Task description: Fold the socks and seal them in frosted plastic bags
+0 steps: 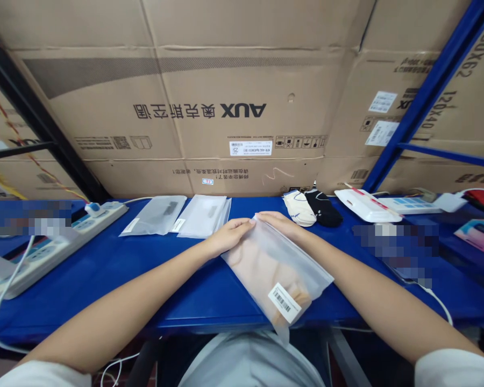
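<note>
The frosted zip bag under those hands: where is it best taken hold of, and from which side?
Probably by its far edge, coming from above, where the left hand and right hand already rest. The bag lies flat and slantwise on the blue table, and that edge looks thin, clear of the bulky beige contents.

We saw a frosted, milky-white zip bag (274,274) tinted peach by what lay inside, and a white barcode label (284,302) striped in black. The deep blue table (193,306) carried a cream sock (299,208), a black sock (323,208) and a white power strip (56,247). Behind stood a tan cardboard carton (242,86) printed in black, beside a bright blue shelf upright (427,97).
</note>
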Tool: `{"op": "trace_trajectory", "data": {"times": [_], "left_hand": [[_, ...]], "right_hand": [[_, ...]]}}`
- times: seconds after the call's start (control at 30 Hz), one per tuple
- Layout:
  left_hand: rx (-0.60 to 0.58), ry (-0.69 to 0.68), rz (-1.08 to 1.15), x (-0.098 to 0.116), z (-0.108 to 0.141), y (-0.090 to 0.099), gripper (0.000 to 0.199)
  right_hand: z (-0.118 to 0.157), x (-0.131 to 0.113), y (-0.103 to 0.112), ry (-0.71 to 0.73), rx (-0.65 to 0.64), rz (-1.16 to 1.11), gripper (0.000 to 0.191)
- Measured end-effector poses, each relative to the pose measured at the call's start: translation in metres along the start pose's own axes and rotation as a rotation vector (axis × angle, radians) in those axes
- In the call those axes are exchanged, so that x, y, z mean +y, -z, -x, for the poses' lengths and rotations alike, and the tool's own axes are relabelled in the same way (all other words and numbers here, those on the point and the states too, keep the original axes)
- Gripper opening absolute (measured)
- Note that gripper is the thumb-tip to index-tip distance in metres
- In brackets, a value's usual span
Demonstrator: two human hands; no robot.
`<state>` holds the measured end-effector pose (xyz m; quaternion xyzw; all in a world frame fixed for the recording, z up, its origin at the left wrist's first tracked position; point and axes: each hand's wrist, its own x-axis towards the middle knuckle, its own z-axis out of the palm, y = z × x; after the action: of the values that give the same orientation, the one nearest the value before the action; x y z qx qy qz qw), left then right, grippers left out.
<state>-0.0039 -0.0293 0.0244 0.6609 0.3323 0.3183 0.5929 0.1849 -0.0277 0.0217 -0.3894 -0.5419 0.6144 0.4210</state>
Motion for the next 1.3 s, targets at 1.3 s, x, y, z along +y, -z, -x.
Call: {"op": "trace_trajectory", "data": {"times": [1.3], "left_hand": [[0.236,-0.523,-0.519,0.011,0.019,0.004,0.03]], "right_hand": [[0.0,-0.017,0.007,-0.273,0.033,-0.281,0.059]]}}
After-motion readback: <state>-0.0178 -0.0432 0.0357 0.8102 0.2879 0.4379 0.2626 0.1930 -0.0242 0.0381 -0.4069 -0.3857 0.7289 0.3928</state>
